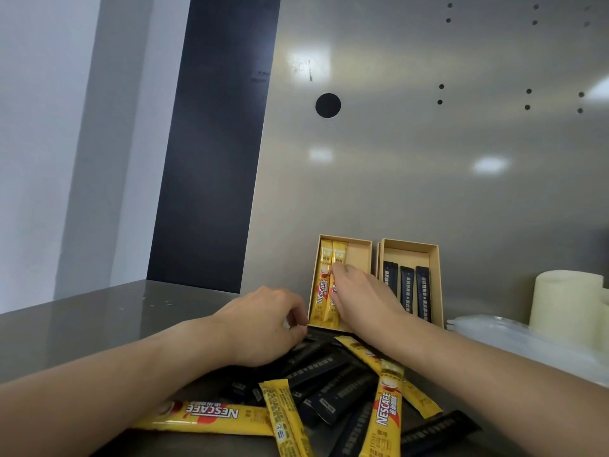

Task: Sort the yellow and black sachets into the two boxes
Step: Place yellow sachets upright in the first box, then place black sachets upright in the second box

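Two open cardboard boxes stand side by side against the metal back wall. The left box (pixel 361 255) holds two yellow sachets (pixel 324 278) lying lengthwise. The right box (pixel 435 275) holds three black sachets (pixel 422 291). My right hand (pixel 362 298) reaches into the left box, its fingertips closed on the second yellow sachet (pixel 339 255). My left hand (pixel 263 324) hovers just in front of that box, fingers curled and pinched on the end of a black sachet (pixel 316 334). A mixed pile of yellow sachets (pixel 389 404) and black sachets (pixel 336 384) lies on the counter below my hands.
The steel counter (pixel 99 318) runs to the left. A pale cylindrical container (pixel 566 298) and a clear plastic lid or tray (pixel 514 338) sit at the right, close to the right box. The metal back wall (pixel 428 159) rises right behind the boxes.
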Action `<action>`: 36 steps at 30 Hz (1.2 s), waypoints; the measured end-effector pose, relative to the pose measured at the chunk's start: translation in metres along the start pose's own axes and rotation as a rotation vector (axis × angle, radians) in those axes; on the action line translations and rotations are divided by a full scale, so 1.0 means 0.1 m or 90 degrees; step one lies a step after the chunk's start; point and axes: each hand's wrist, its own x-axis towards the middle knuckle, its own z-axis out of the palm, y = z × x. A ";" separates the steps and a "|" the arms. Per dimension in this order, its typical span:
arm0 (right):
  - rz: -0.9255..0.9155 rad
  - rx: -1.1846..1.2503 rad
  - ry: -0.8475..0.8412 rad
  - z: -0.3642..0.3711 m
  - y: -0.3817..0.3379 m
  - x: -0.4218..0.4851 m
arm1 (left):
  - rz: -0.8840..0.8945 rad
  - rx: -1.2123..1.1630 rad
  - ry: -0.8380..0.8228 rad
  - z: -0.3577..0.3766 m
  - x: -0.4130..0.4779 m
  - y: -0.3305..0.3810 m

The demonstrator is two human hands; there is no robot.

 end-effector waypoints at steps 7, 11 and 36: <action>-0.214 0.030 0.033 -0.42 -0.01 -0.05 | 0.010 0.011 0.004 -0.02 0.00 -0.02; -0.311 0.157 -0.089 -0.67 0.14 -0.26 | 0.024 0.055 0.050 -0.05 0.00 -0.03; -0.172 0.420 -0.151 -0.42 0.41 -0.96 | 0.059 -0.110 -0.095 -0.03 -0.08 0.18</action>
